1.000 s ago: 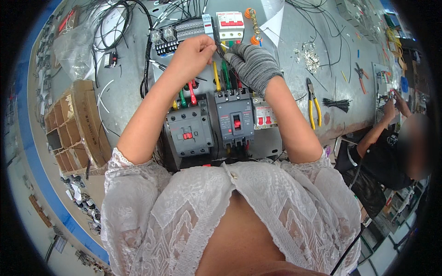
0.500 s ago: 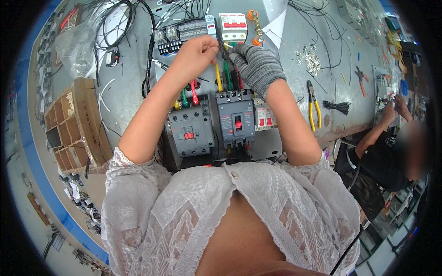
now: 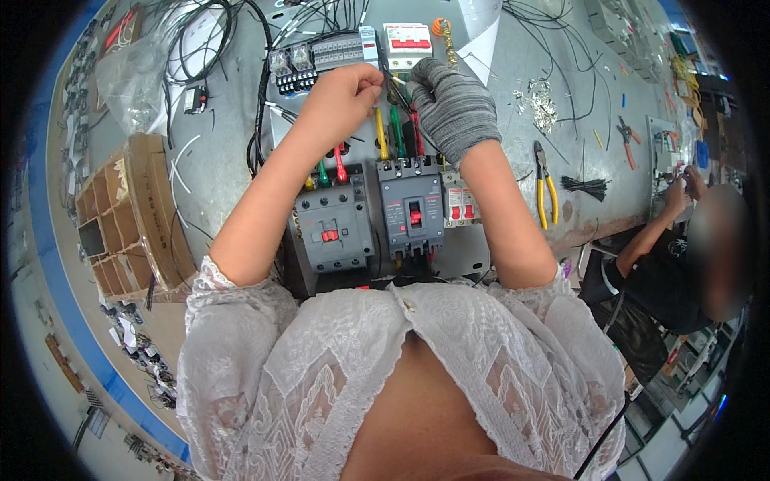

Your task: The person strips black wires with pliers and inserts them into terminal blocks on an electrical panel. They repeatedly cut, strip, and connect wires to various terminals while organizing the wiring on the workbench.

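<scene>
My bare left hand is closed in a pinch below the terminal block; what its fingertips hold is hidden. Across from it, my right hand, in a grey knit glove, has its fingers curled round a thin wire with a pale end, just under the white breaker with red levers. Yellow, green and red thick leads run down between my hands to a dark grey moulded-case breaker. Left of that sits a contactor with coloured leads on top.
Yellow-handled cutters, black cable ties and a pile of small metal terminals lie to the right. A divided cardboard box stands at left. Past the right table edge, a co-worker handles another panel.
My gloved right hand has shifted slightly up and to the right, now covering the lower orange insulator. My left hand has barely moved.
</scene>
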`<action>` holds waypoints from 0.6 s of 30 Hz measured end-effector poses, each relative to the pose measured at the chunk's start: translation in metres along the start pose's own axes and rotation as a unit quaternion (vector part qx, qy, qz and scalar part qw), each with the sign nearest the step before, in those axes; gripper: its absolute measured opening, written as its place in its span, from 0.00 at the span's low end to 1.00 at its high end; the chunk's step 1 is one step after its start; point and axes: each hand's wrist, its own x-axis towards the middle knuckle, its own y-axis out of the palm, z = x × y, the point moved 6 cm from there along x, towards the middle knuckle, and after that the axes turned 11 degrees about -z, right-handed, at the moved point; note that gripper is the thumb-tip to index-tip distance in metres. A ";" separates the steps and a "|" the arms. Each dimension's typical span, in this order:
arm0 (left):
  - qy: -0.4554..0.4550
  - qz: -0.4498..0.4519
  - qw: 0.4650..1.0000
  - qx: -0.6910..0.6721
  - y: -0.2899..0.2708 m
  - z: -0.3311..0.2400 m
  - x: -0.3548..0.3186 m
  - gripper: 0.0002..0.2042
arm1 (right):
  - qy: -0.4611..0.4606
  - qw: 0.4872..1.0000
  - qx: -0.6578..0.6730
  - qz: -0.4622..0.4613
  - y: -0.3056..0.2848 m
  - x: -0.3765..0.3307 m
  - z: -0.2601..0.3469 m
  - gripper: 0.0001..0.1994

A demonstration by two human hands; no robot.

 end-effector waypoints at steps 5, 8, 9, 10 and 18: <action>0.083 -0.068 0.983 0.150 -0.008 -0.019 -0.005 0.08 | -0.041 0.997 -0.059 0.027 0.009 0.008 0.002 0.11; 0.101 -0.072 0.976 0.177 -0.009 -0.023 -0.006 0.08 | -0.071 0.993 -0.083 0.048 0.013 0.012 0.004 0.11; 0.102 -0.069 0.979 0.163 -0.009 -0.022 -0.006 0.08 | -0.063 0.993 -0.074 0.061 0.014 0.014 0.006 0.11; 0.103 -0.067 0.981 0.150 -0.009 -0.021 -0.005 0.08 | -0.055 0.994 -0.064 0.073 0.015 0.015 0.006 0.11; -0.030 -0.039 0.999 -0.016 -0.004 0.007 0.008 0.09 | -0.054 0.996 0.005 0.073 0.020 0.018 0.005 0.12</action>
